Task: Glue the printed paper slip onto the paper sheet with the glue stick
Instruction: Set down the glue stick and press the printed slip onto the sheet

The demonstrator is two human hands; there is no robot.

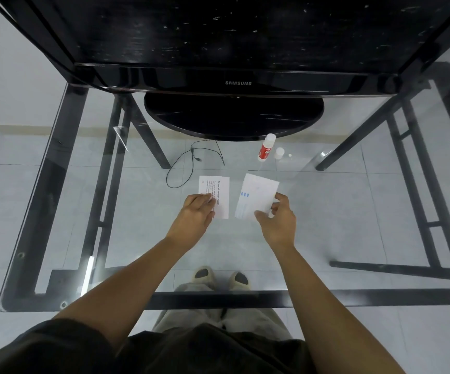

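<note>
Your right hand (279, 221) pinches the lower right corner of one white paper (256, 197) between thumb and fingers and holds it tilted, apparently lifted a little from the glass table (353, 211). Your left hand (195, 215) lies flat with its fingertips pressing the other paper (220, 197), which carries black printed lines, so that one I take as the printed slip, though I cannot be sure. Beyond your right hand, well apart, stands the glue stick (265, 148) with its cap (279, 153) beside it. I think the danger is a thin corner grip: the paper can bend or slide out. Also the open glue may dry. The held paper looks faint, with small blue marks, probably print showing through.
</note>
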